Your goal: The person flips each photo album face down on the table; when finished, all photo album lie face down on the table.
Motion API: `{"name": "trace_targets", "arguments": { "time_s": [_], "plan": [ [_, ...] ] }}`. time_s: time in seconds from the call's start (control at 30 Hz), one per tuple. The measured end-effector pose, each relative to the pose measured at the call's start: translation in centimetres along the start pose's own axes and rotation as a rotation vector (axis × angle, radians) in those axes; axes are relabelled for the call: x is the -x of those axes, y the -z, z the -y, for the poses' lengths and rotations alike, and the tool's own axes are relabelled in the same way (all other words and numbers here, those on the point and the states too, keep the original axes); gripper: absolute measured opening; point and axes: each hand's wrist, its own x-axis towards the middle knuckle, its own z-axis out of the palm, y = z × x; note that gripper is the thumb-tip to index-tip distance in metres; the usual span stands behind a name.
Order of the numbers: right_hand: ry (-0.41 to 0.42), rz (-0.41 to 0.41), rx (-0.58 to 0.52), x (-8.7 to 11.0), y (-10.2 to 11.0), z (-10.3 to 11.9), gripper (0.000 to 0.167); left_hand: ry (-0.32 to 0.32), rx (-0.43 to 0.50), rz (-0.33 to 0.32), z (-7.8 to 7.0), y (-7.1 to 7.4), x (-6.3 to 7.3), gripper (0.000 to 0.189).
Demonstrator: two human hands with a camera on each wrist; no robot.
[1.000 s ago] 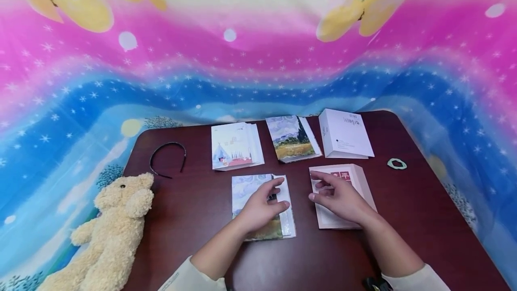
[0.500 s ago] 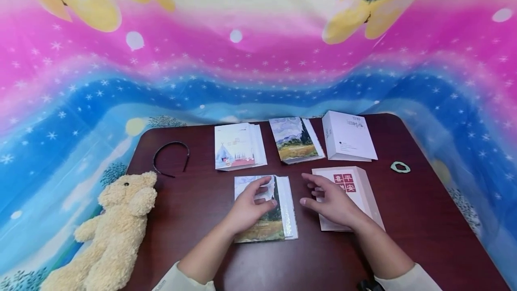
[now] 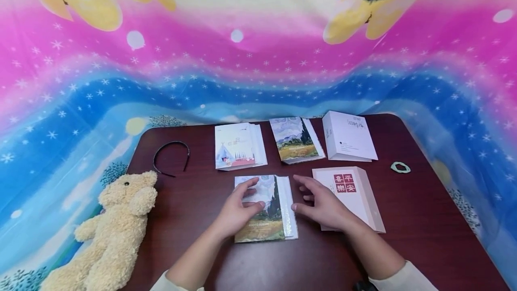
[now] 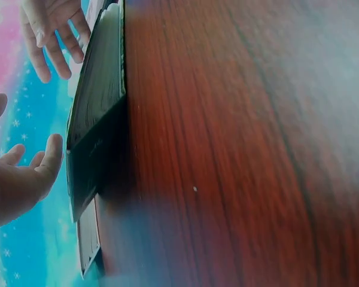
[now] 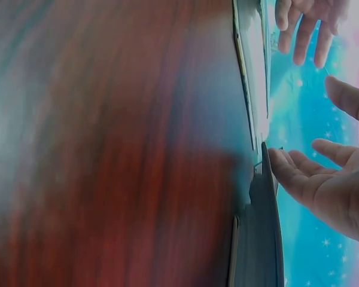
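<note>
My left hand (image 3: 238, 210) hovers over the left part of a photo album (image 3: 264, 232) with a painted landscape cover. Its fingers are apart and relaxed, holding nothing. Facing it, my right hand (image 3: 325, 205) hangs over the gap between this album and a pale pink-edged album (image 3: 343, 212) with red character squares. That hand is also loosely spread, with nothing in it. In the left wrist view, the left hand (image 4: 18, 185) is beside the raised cover side of the painted album (image 4: 96, 95). The right wrist view has the right hand (image 5: 329, 179) close above an album's dark edge.
Behind stand a tent-picture album (image 3: 236, 145), a second landscape album (image 3: 296, 140) and a white album (image 3: 351, 136). A black headband (image 3: 171, 158) and teddy bear (image 3: 121, 232) are at left. A green hair tie (image 3: 400, 167) lies at right on the dark table (image 3: 436, 219).
Both hands have shifted left above the albums, uncovering more of the red squares and of the painted cover. The head view has turned slightly; the albums stay put.
</note>
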Motion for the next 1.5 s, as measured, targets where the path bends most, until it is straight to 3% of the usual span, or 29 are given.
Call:
{"name": "trace_targets", "arguments": {
  "time_s": [0.33, 0.53, 0.83, 1.03, 1.23, 1.5],
  "plan": [
    [0.012, 0.042, 0.033, -0.2, -0.8, 0.5, 0.082, 0.028, 0.026, -0.064, 0.5, 1.1, 1.0, 0.068],
    [-0.004, 0.08, 0.09, -0.3, -1.0, 0.6, 0.083, 0.041, -0.028, -0.096, 0.9, 1.8, 1.4, 0.066],
    [-0.043, 0.138, 0.054, -0.7, -1.3, 0.6, 0.086, 0.084, -0.068, -0.138, 1.5, 2.9, 1.6, 0.066],
    [-0.065, 0.161, 0.03, -0.7, -1.5, 0.7, 0.087, 0.077, -0.081, -0.157, 1.8, 3.3, 1.7, 0.069],
    [-0.075, 0.173, 0.017, -0.7, -1.5, 0.7, 0.087, 0.103, -0.135, -0.159, 2.3, 3.3, 1.8, 0.071],
    [-0.081, 0.187, 0.0, -0.8, -1.7, 0.6, 0.087, 0.149, -0.113, -0.127, 2.9, 3.1, 2.0, 0.077]
  ]
}}
